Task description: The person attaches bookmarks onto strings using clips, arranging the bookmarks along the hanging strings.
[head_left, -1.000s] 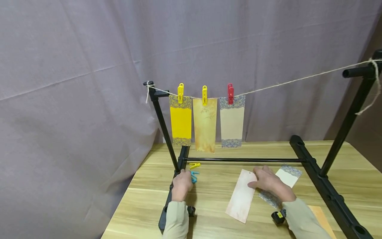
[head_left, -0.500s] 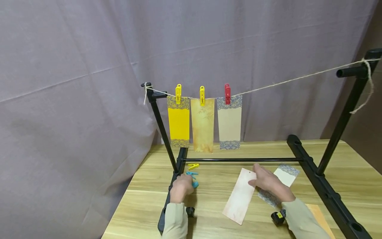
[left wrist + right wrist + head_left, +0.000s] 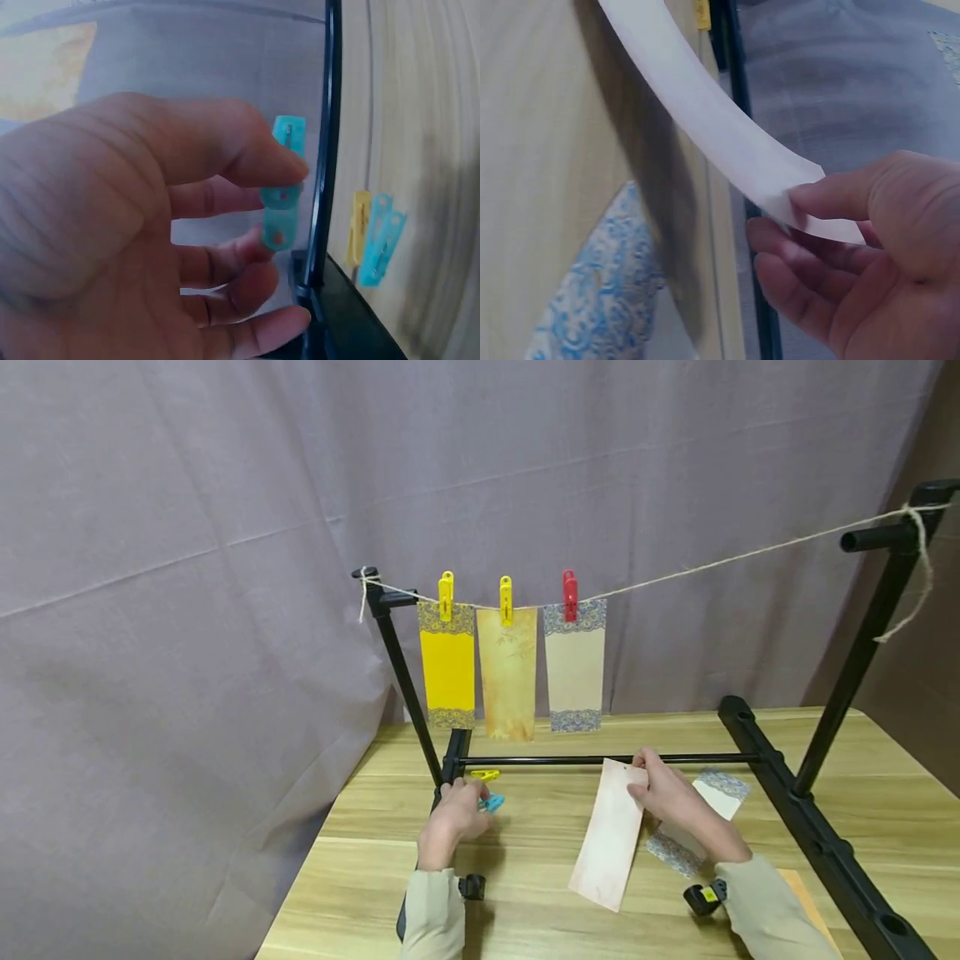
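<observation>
"What does the left hand have?"

"A blue clip, pinched between thumb and forefinger near the frame's left post. The other fingers bend loosely, a little apart. Close by on the wooden table lie a second blue clip and a loose yellow clip."

"And the right hand?"

"It's pinching a pale pink strip near the top corner, thumb on one face, fingers behind. The strip bows, its gripped end raised off the wood; I can't tell whether its lower end touches."

"What's beneath that hand?"

"A blue-patterned card, partly hidden."

"And along the string?"

"Three cards hang side by side: a bright yellow card, a tan card, and a cream card under a red clip."
</observation>
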The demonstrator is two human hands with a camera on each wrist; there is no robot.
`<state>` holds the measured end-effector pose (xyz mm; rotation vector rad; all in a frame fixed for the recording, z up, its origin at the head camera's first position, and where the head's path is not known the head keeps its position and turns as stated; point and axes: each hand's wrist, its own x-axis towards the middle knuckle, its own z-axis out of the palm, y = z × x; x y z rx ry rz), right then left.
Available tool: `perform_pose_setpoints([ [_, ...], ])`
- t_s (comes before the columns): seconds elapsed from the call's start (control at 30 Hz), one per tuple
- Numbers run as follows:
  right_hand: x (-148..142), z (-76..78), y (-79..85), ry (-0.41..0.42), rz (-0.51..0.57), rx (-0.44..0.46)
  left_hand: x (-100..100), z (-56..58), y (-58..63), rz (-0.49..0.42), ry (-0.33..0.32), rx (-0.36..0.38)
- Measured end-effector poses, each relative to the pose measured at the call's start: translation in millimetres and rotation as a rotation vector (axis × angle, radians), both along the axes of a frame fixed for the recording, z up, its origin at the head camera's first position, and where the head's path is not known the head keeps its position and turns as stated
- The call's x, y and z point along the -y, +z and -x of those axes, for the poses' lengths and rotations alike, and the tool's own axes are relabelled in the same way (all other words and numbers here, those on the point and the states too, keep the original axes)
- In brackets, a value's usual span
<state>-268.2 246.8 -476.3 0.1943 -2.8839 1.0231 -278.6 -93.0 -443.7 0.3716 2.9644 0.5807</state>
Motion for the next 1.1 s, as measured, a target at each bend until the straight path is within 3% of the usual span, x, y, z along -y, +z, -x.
perform_pose_setpoints([
  [0.23,-5,-3.6,13.1,-0.030,0.048,-0.128,-8,-0.9,4.5,-0.049,-0.034,-0.085],
  [0.47,-7,-5.5,20.5,-0.022,0.073,-0.181,-8,-0.4,6.4,-0.092,-0.132,-0.143],
  [0.73,-7,-11.8,36.8,0.006,0.115,-0.209,-12,-0.1,16.3,-0.238,-0.222,-0.144],
  [0.97,-6,-20.9,51.0,0.001,0.112,-0.294,-14,-1.4,21.1,-0.259,-0.260,-0.151],
  [1.1,-5,-26.6,57.3,-0.007,0.113,-0.354,-14,-6.2,26.3,-0.321,-0.251,-0.147],
])
